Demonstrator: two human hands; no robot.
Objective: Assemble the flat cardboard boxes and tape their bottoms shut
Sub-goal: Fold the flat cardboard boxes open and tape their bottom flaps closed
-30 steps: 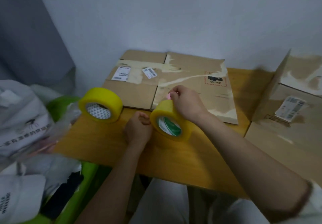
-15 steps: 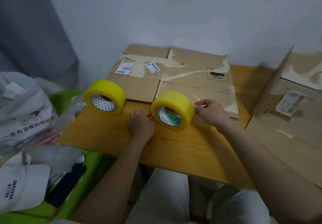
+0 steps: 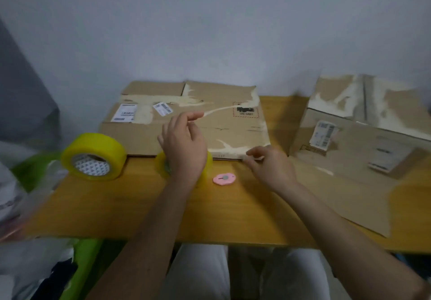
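We see the left hand (image 3: 184, 145) raised over a yellow tape roll (image 3: 205, 171), the right hand (image 3: 268, 166) touching the flat cardboard box (image 3: 233, 134), a pink cutter (image 3: 224, 179) between them.

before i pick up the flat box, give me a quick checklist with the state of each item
1. Left hand free: ok, fingers loose, nothing held.
2. Right hand free: ok, open at the flat box front right corner.
3. Nothing lying on the flat box: ok, only labels.
4. Pink cutter out of the way: ok, on the table between the hands.
5. Tape roll within reach: ok, partly hidden behind the left hand.
6. Tape end free: cannot tell.
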